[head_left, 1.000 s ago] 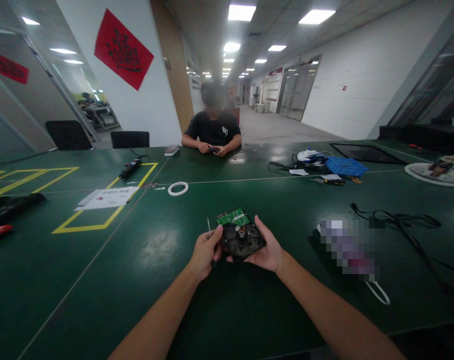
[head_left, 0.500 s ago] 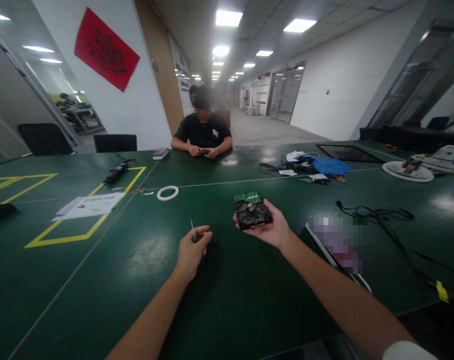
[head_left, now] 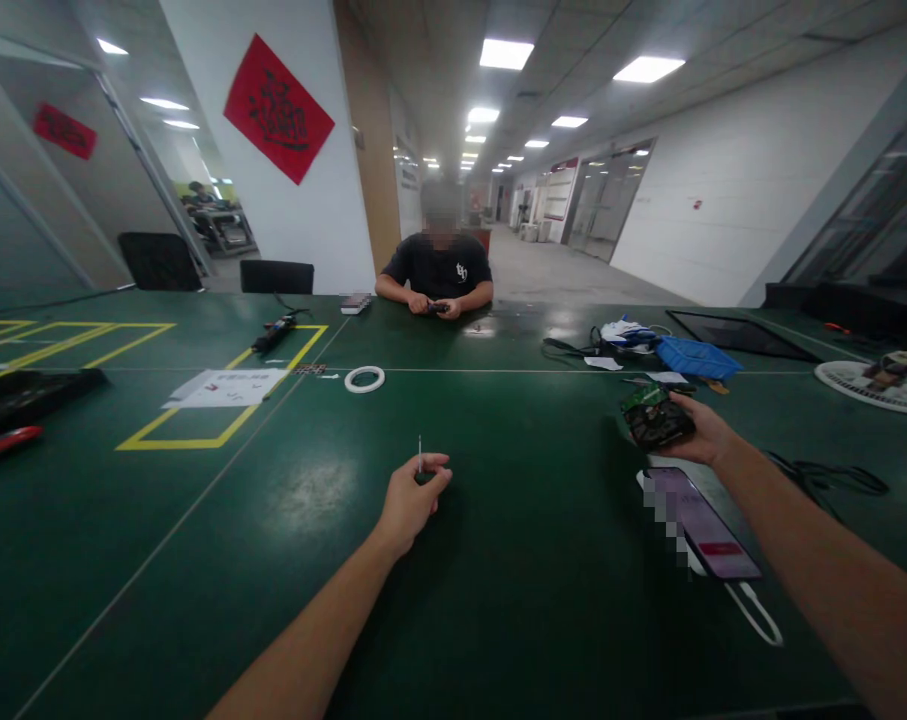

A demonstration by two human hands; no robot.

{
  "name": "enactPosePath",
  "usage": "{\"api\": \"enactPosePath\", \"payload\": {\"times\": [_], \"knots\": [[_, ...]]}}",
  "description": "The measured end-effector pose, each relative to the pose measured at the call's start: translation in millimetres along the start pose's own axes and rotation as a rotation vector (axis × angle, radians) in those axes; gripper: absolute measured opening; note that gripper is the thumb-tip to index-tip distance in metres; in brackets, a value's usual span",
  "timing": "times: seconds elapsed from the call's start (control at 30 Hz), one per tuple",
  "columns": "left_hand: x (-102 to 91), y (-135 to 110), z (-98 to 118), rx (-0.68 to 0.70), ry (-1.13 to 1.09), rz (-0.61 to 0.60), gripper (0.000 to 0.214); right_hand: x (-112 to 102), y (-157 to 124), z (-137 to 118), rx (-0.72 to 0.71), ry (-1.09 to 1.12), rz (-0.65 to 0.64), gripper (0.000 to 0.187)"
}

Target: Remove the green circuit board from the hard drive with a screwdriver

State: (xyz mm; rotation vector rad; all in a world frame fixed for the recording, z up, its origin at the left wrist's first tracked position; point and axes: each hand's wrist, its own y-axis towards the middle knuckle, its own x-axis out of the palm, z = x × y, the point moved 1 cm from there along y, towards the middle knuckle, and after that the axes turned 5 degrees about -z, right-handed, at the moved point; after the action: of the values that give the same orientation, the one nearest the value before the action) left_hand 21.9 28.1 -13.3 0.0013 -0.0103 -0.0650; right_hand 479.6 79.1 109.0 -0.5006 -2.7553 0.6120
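Note:
My right hand (head_left: 699,432) reaches out to the right over the green table (head_left: 498,520) and grips a black hard drive (head_left: 655,418) with a green circuit board on top. Just below it a phone (head_left: 699,522) lies on the table with its screen lit. My left hand (head_left: 414,500) rests in the middle of the table, fingers pinched round a thin screwdriver (head_left: 420,455) whose metal tip points up.
A person in a black shirt (head_left: 442,272) sits across the table, handling something small. A white tape ring (head_left: 364,379), a paper sheet (head_left: 226,387) in a yellow marked box, a blue tray (head_left: 693,357), black cables (head_left: 835,472) and a round white plate (head_left: 869,380) lie around.
My right hand has carried the hard drive from in front of me out to the right, above the phone. My left hand let go of the drive and stays with the screwdriver.

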Motion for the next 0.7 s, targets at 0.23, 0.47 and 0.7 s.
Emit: {"api": "enactPosePath", "payload": {"times": [0.23, 0.47, 0.7], "knots": [[0.1, 1.7, -0.7, -0.013, 0.001, 0.007, 0.037, -19.5, 35.9, 0.2, 0.034, -0.183, -0.001, 0.058], [-1.5, 3.0, -3.6, -0.006, 0.004, -0.002, 0.037, -15.7, 35.0, -7.9, 0.051, -0.286, 0.027, 0.056], [-0.9, 1.2, -2.0, -0.005, 0.01, -0.029, 0.035, -3.1, 15.6, 0.0, -0.163, -0.466, 0.16, 0.045]]}}
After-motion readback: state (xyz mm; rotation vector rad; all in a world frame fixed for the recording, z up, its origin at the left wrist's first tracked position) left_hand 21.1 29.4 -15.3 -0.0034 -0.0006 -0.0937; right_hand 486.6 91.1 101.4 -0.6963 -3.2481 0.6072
